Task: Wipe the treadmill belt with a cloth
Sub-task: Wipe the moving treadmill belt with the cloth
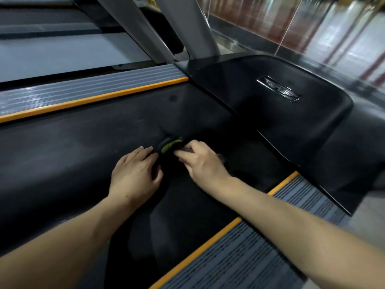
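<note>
A single wide-angle head-worn camera looks forward and steeply down from close above the treadmill belt (73, 155), tilted so the black motor cover (270, 122) lies just beyond the right hand (200, 161) and the left hand (135, 174) sits near frame centre.

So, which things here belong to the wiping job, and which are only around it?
Belong to the job:
- treadmill belt
- dark cloth with a green patch
- left hand, resting by the cloth
- right hand, fingers on the cloth

Only around:
- motor cover with metal badge
- ribbed side rails
- grey uprights
</note>
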